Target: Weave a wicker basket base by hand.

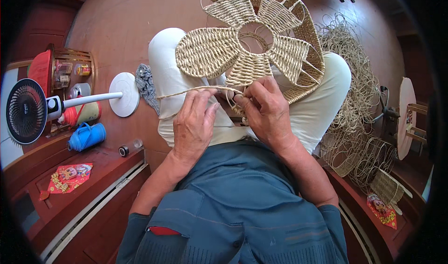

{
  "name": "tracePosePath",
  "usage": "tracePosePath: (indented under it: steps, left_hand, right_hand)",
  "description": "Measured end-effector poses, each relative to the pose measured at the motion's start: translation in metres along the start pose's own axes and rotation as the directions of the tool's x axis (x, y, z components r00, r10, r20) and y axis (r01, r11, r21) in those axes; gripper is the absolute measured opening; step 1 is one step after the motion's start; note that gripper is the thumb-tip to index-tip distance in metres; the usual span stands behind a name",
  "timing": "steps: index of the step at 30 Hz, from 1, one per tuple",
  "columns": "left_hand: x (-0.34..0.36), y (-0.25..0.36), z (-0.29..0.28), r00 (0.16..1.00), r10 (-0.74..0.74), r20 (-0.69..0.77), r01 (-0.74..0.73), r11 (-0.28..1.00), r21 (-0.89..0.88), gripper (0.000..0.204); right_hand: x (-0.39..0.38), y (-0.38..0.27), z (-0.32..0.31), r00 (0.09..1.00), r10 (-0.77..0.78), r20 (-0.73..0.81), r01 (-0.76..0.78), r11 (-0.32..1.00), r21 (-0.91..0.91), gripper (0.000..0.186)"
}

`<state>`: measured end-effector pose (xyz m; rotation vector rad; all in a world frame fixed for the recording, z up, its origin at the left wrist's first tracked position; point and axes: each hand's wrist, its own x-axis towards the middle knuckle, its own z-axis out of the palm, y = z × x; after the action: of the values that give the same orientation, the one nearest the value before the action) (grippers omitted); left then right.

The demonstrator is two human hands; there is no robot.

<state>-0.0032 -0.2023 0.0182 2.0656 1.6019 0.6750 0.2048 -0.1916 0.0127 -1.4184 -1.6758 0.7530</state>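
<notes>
A woven straw piece (207, 49) with several petal-shaped panels around a central ring lies over a curved woven basket body (315, 44) on my lap, some panels showing bare ribs. A twisted straw cord (175, 94) runs across below the lowest panel. My left hand (193, 124) has bent fingers closed on this cord, palm down over my left thigh. My right hand (266, 117), just under the lowest panel, pinches the cord with thumb and forefinger. The cord's end and the fingertips of my right hand are partly hidden.
A heap of straw cord (347, 91) lies at the right, beside a round wooden stool (404, 119). A white standing fan (123, 93), grey cloth (147, 84), blue thermos (86, 135), small round table (74, 54) with jars and red door panels surround me.
</notes>
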Motion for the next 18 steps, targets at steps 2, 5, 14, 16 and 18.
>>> tracePosePath:
  steps: [2, 5, 14, 16, 18]
  left_hand:
    - [0.002, -0.010, 0.009, 0.995, 0.083, -0.051, -0.079, 0.995, 0.068, 0.035]
    - [-0.004, -0.014, 0.004, 0.996, 0.085, -0.009, -0.082, 0.986, 0.147, 0.036]
    - [-0.001, -0.018, -0.005, 0.993, -0.038, 0.110, 0.012, 0.974, 0.228, 0.034]
    - [-0.003, -0.023, -0.010, 0.990, 0.049, 0.130, -0.083, 0.959, 0.271, 0.033]
    - [-0.006, -0.025, -0.020, 0.986, 0.010, 0.167, -0.035, 0.989, 0.144, 0.031]
  right_hand:
    - [-0.001, 0.000, -0.001, 1.000, 0.016, 0.002, -0.016, 1.000, 0.015, 0.018]
    - [-0.002, 0.003, 0.000, 1.000, 0.008, -0.013, -0.008, 1.000, 0.008, 0.018]
    - [-0.003, 0.006, 0.001, 1.000, 0.005, -0.011, -0.005, 1.000, 0.014, 0.019]
    - [-0.003, 0.007, 0.001, 1.000, -0.002, -0.015, 0.003, 1.000, 0.014, 0.019]
    - [-0.003, 0.008, 0.002, 1.000, -0.010, -0.019, 0.010, 1.000, 0.018, 0.019]
